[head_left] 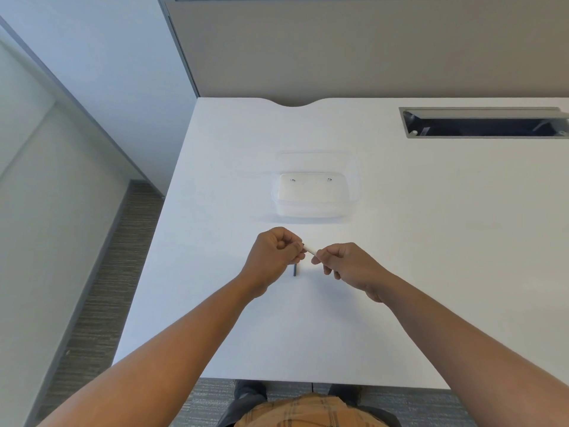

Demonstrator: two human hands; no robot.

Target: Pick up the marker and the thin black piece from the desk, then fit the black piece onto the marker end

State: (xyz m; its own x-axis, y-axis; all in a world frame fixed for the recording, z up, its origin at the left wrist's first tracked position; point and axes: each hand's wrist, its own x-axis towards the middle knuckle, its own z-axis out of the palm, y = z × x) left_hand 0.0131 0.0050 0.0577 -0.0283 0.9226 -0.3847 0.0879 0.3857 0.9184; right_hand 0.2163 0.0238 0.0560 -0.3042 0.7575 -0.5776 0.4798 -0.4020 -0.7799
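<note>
Both hands meet above the middle of a white table (415, 272). My left hand (277, 257) has its fingers curled round one end of a small white stick-like piece (310, 249). My right hand (348, 266) pinches the other end of that piece. A thin dark rod (294, 269) shows just below my left hand; whether the hand holds it or it lies on the table I cannot tell. A clear plastic container (354, 180) with a white rectangular item (312, 194) inside stands on the table beyond the hands.
A grey cable slot (483, 123) is cut into the table at the back right. A grey partition panel (369, 47) rises behind the table. The table's left edge drops to carpeted floor (101, 288).
</note>
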